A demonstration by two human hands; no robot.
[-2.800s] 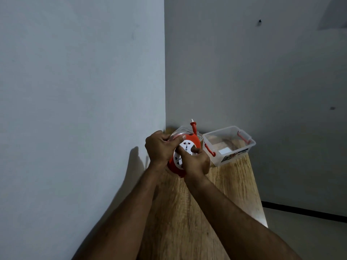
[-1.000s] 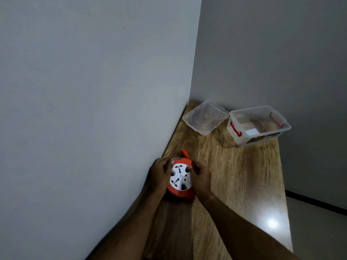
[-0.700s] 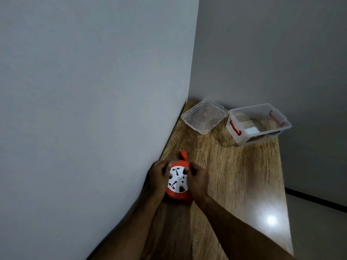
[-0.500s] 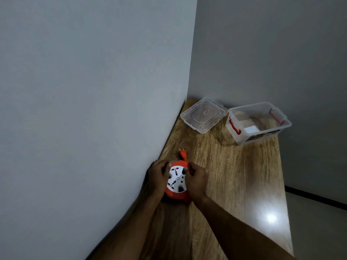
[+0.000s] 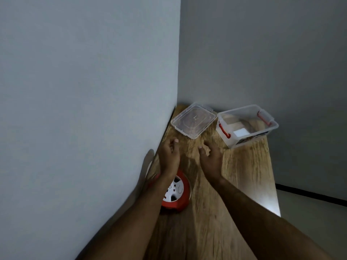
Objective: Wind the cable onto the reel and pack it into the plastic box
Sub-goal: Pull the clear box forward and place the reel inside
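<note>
The red cable reel (image 5: pixel 177 193) with its white socket face lies flat on the wooden table (image 5: pixel 244 175), close to the left wall and partly under my left forearm. My left hand (image 5: pixel 170 156) and my right hand (image 5: pixel 211 159) hover empty beyond the reel, fingers loosely apart. The clear plastic box (image 5: pixel 246 125) with red latches stands open at the far right corner. Its clear lid (image 5: pixel 194 120) lies flat to the left of the box. The cable itself is not visible.
A grey wall runs along the table's left side and another stands behind it. The table's right edge drops to a grey floor (image 5: pixel 309 222) with a dark skirting line.
Both hands have let go of the reel and moved forward toward the lid and box. The reel now lies on the table under my left forearm.
</note>
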